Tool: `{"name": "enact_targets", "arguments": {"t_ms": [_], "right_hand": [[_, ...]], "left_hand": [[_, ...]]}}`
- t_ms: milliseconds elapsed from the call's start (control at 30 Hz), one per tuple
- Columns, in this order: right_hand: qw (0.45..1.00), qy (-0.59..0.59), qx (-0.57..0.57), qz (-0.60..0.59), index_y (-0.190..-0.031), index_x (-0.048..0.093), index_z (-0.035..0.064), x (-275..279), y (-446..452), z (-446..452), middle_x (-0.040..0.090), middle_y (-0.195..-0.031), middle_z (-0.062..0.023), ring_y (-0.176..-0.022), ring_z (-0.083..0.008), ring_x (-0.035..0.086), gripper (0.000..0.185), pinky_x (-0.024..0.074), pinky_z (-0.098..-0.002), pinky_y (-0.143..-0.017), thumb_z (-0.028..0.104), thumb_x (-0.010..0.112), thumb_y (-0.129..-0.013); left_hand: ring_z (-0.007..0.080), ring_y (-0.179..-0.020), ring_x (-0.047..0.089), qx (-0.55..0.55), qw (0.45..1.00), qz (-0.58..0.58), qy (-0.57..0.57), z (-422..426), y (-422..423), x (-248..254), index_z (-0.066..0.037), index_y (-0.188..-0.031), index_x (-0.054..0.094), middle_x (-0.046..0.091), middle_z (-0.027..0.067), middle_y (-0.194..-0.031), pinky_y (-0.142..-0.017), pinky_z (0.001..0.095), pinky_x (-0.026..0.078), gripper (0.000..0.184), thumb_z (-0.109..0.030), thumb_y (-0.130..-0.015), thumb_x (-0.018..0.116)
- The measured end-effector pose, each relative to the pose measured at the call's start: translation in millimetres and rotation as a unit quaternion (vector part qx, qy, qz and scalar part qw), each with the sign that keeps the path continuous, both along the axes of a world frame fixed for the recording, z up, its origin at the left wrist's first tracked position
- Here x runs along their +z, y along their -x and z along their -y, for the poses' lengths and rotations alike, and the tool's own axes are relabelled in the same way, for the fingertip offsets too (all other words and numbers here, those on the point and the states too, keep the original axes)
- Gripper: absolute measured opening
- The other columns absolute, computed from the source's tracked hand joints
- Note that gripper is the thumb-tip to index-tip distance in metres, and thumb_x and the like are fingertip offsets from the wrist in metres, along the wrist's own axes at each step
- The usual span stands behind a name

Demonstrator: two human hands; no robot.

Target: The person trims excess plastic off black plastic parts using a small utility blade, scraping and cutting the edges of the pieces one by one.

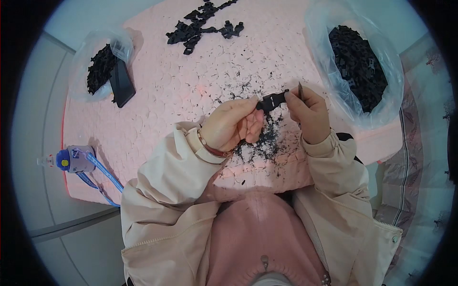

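A small black plastic part (272,102), shaped like a buckle with a slot in it, is held up over the pink cover. My left hand (234,123) pinches its left end between thumb and fingers, with the other fingers curled below. My right hand (310,113) is closed around a thin, pointed blade (300,90) whose tip sticks up past the fingers. The right thumb lies against the part's right end; whether it grips the part too, I cannot tell. Black shavings (269,138) lie scattered beneath both hands.
A quilted pink cover (157,119) spreads over the table. Joined black parts (191,31) lie at the back. Plastic bags of black parts stand at left (99,69) and right (358,66). A phone (122,83) leans by the left bag; a strapped bottle (78,159) lies nearer.
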State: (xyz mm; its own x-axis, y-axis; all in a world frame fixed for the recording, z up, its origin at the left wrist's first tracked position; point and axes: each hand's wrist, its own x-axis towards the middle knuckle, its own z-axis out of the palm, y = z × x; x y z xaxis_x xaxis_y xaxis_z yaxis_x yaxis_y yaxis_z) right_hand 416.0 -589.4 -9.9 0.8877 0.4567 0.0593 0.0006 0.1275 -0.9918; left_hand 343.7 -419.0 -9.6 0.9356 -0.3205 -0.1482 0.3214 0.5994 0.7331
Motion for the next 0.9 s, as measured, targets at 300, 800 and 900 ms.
{"name": "enact_targets", "arguments": {"t_ms": [300,800,900], "right_hand": [[0.998,-0.036,0.042,-0.037,-0.081,0.058,0.0006,0.5,2.0,-0.1,0.039,-0.054,0.0054,-0.045,-0.0019,0.028,0.028,0.0204,-0.018,-0.042,0.025,0.047,-0.087],[0.999,-0.043,0.019,-0.016,-0.081,0.059,0.001,1.7,3.3,2.4,0.044,-0.058,0.0063,-0.05,-0.0001,0.033,0.018,0.0233,-0.016,-0.045,0.018,0.053,-0.083],[0.999,-0.041,0.019,-0.019,-0.08,0.059,0.0007,1.5,2.5,2.8,0.044,-0.058,0.0062,-0.05,-0.0001,0.033,0.018,0.0234,-0.016,-0.045,0.018,0.053,-0.083]], "left_hand": [[0.0098,-0.05,0.039,0.065,0.989,0.057,-0.12,-0.8,0.7,3.5,-0.002,-0.078,0.048,0.045,0.0025,-0.059,-0.049,0.0223,0.033,0.017,-0.016,-0.088,0.044],[0.0071,-0.055,0.042,0.123,0.948,0.151,-0.25,4.8,5.6,10.9,0.0,-0.086,0.047,0.046,0.0007,-0.064,-0.053,0.0194,0.035,0.016,-0.015,-0.087,0.043],[0.0079,-0.055,0.042,0.127,0.952,0.149,-0.233,4.9,5.5,9.3,0.0,-0.086,0.047,0.046,0.0012,-0.064,-0.054,0.0198,0.035,0.017,-0.016,-0.088,0.041]]}}
